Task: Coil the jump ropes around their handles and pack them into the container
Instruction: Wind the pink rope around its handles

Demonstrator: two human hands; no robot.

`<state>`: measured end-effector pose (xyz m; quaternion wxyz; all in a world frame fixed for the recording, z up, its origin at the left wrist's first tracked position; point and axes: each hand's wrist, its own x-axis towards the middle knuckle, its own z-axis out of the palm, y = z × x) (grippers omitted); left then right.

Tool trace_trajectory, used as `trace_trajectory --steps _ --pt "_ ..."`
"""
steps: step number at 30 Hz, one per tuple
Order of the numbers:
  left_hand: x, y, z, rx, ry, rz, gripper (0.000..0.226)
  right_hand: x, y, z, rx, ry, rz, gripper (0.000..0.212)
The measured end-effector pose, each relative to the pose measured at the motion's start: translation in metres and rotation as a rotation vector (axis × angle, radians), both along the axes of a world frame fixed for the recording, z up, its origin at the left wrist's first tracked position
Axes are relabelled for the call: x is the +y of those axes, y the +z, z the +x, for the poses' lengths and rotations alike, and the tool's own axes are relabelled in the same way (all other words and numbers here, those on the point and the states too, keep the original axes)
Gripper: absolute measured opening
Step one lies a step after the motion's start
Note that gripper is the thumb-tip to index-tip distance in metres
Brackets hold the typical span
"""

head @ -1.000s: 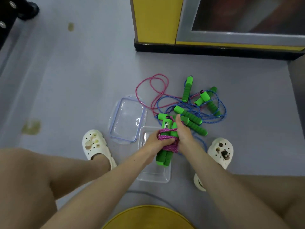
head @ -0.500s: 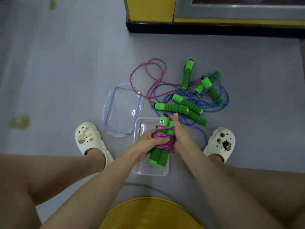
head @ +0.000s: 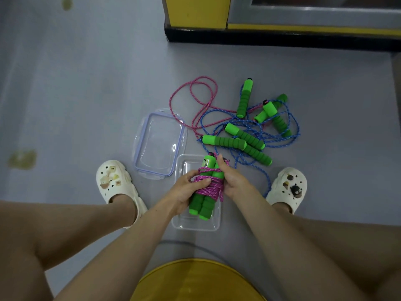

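Note:
A pair of green foam handles wrapped in pink rope, the coiled jump rope (head: 206, 192), is held just above the clear plastic container (head: 196, 224) on the floor. My left hand (head: 187, 190) grips the bundle from the left, thumb over the pink coils. My right hand (head: 233, 181) holds its right side, thumb up along a handle. Beyond lies a tangle of loose jump ropes (head: 256, 131) with several green handles, blue rope and a pink rope loop (head: 195, 94).
The container's clear lid (head: 160, 142) with a bluish rim lies on the floor left of the tangle. My two white clogs (head: 115, 181) (head: 287, 187) flank the container. A yellow and black cabinet base (head: 260, 33) stands at the back. A yellow seat edge shows below.
The bundle has come down and nearer to me, over the container. Both hands keep their hold on it. The view has tilted downward.

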<state>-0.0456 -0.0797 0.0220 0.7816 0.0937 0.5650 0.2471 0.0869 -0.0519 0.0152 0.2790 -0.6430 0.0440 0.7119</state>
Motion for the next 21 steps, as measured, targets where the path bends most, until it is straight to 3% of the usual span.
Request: trace_trajectory --steps 2,4,7,11,18,21 --pt "-0.003 -0.004 -0.003 0.006 0.005 -0.017 0.041 -0.004 0.0 -0.003 0.0 0.002 -0.01 0.075" --pt "-0.006 -0.008 -0.003 0.016 0.029 -0.025 0.042 -0.004 0.0 -0.005 -0.03 0.024 0.027 0.052" --pt "-0.008 -0.02 -0.002 0.083 0.094 -0.041 0.046 -0.007 -0.004 -0.001 -0.243 0.216 0.129 0.031" --pt "-0.009 -0.038 -0.001 0.191 0.085 -0.095 0.047 -0.017 -0.02 0.011 -0.533 0.359 0.156 0.046" --pt "-0.011 -0.074 0.012 0.378 0.034 -0.09 0.046 -0.036 -0.055 0.027 -0.544 0.673 0.055 0.019" --pt "-0.007 -0.086 0.023 0.416 0.05 -0.096 0.042 -0.038 -0.06 0.025 -0.559 0.782 0.108 0.024"
